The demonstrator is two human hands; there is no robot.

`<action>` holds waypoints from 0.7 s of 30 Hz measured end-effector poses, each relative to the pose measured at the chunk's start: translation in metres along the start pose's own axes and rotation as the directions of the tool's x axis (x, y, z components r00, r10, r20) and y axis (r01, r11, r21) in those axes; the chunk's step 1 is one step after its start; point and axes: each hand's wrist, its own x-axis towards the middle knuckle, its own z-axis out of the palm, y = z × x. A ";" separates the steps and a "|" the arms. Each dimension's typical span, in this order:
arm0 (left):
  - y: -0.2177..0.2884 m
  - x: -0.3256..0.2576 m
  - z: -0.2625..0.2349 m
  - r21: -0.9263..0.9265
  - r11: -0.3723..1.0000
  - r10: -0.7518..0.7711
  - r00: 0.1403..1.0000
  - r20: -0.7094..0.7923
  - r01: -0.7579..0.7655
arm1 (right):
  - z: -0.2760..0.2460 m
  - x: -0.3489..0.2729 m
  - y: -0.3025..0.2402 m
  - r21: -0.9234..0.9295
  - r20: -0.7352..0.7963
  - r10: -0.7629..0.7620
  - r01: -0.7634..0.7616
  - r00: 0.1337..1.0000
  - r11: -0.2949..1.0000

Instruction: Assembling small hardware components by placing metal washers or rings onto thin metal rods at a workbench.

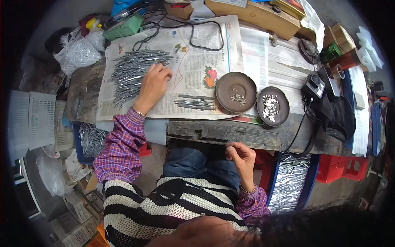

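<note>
A heap of slim, grey metal strips (pixel 132 74) lies on the newspaper at the left of the table. My left hand (pixel 154 84) rests at the right edge of that heap, its fingers curled down; what they pinch, if anything, is hidden. Over my lap, just off the table's front edge, my right hand (pixel 242 158) has its thumb and fingers pressed together, and anything between them is too small to name. A short row of similar strips (pixel 195 103) lies between the hands, beside a round brown dish (pixel 224 88) of tiny metal parts. A second dark dish (pixel 284 101) bears small, shiny pieces.
Newspaper (pixel 193 61) covers much of the worn wooden table (pixel 222 131). A black cable (pixel 191 39) loops across the back. At the right stand a black adapter (pixel 313 85) and a dark strap (pixel 337 117). Blue bins of metal pieces (pixel 290 177) flank my legs, near a red stool (pixel 331 168).
</note>
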 end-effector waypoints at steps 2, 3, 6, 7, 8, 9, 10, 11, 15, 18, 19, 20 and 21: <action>0.001 -0.002 -0.003 0.001 1.000 0.018 1.000 0.001 -0.018 | 0.000 0.000 0.003 0.000 0.017 0.009 -0.009 1.000 1.000; 0.005 0.000 -0.005 -0.012 0.999 0.037 0.999 -0.007 -0.037 | -0.001 0.000 0.004 -0.002 0.006 0.009 -0.009 1.000 1.000; 0.025 0.004 -0.016 -0.052 0.995 0.080 0.996 -0.031 -0.081 | -0.003 -0.001 0.006 -0.036 0.000 -0.044 0.044 0.999 0.998; 0.035 0.005 -0.020 -0.134 0.987 0.080 0.994 -0.078 -0.090 | -0.004 -0.001 0.005 -0.042 0.009 -0.048 0.048 0.999 0.998; 0.045 0.007 -0.025 -0.216 0.971 0.077 0.989 -0.123 -0.102 | -0.004 0.000 0.004 -0.048 0.017 -0.050 0.051 0.999 0.998; 0.055 0.007 -0.034 -0.256 0.959 0.087 0.986 -0.141 -0.121 | -0.002 0.000 0.001 -0.048 0.002 -0.049 0.049 0.999 0.998; 0.068 0.005 -0.039 -0.394 0.918 0.004 0.996 -0.092 -0.040 | 0.001 0.002 -0.003 -0.047 0.019 -0.122 0.123 0.992 0.991; 0.079 0.002 -0.043 -0.520 0.853 -0.070 0.997 -0.028 0.045 | 0.002 0.003 -0.006 -0.047 0.035 -0.194 0.196 0.980 0.979; 0.120 -0.010 -0.044 -0.832 0.549 0.144 0.972 0.184 0.077 | 0.009 0.003 -0.021 -0.103 0.039 -0.329 0.331 0.943 0.938; 0.156 -0.015 -0.033 -0.908 0.408 0.303 0.925 0.231 0.094 | 0.011 0.005 -0.034 -0.240 0.088 -0.481 0.487 0.873 0.840; 0.166 -0.017 -0.029 -0.922 0.370 0.331 0.912 0.243 0.112 | 0.009 0.004 -0.032 -0.240 0.083 -0.483 0.488 0.872 0.839; 0.174 -0.018 -0.027 -0.922 0.364 0.332 0.906 0.261 0.133 | 0.006 0.003 -0.028 -0.205 0.105 -0.453 0.465 0.885 0.861; 0.177 -0.019 -0.024 -0.921 0.366 0.333 0.906 0.263 0.133 | 0.004 0.001 -0.025 -0.169 0.131 -0.422 0.440 0.897 0.882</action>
